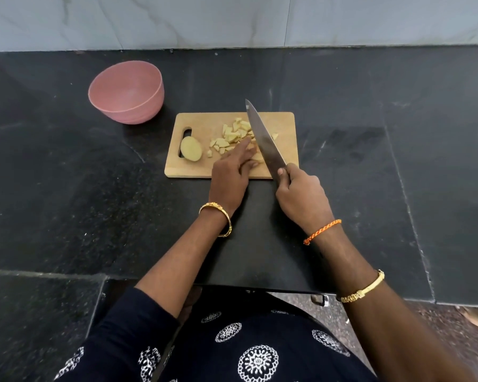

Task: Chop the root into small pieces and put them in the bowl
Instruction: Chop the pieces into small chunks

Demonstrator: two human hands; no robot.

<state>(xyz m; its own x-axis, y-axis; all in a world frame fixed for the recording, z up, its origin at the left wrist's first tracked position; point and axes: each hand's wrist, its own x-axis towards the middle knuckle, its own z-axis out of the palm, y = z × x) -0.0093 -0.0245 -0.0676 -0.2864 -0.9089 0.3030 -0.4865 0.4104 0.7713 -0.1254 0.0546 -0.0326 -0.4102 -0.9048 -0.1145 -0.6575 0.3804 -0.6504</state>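
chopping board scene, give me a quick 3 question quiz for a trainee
1. True or false: the pink bowl already holds chopped pieces.
2. Which hand grips the knife? A left hand B right hand
3. Fill in: the uncut root chunk lies beside the cutting board's ____ slot.

Key:
1. False; it looks empty and the pieces are on the board.
2. B
3. handle
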